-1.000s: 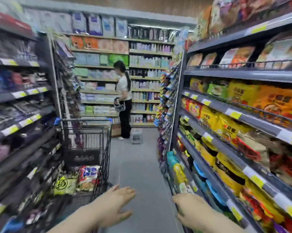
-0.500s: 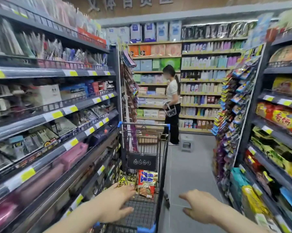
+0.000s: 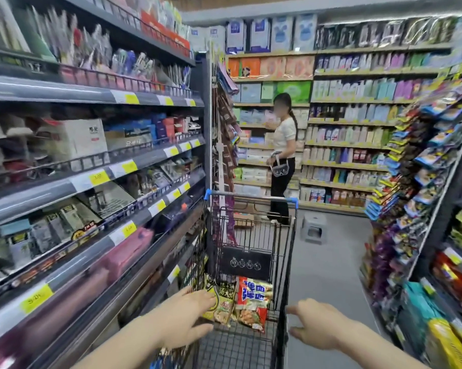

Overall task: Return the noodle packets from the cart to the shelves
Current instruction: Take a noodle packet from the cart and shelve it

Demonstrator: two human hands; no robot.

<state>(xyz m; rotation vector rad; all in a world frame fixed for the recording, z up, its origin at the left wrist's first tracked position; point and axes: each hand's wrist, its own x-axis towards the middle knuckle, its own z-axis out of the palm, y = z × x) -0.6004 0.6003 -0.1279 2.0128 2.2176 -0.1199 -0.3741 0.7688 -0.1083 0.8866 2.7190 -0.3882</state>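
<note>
Both hands are empty, fingers spread. The left hand (image 3: 183, 319) reaches into the cart (image 3: 283, 275), nearly touching the yellow noodle packet (image 3: 221, 304) just ahead of its fingertips; the red noodle packet (image 3: 253, 302) leans alongside, between both hands. The packets stand upright, and the right hand (image 3: 317, 328) hovers outside the cart.

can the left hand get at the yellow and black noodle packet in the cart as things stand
Probably yes. The left hand, fingers open, is already over the wire shopping cart, right at the yellow and black noodle packet. The basket is open on top and nothing covers the packet.
</note>
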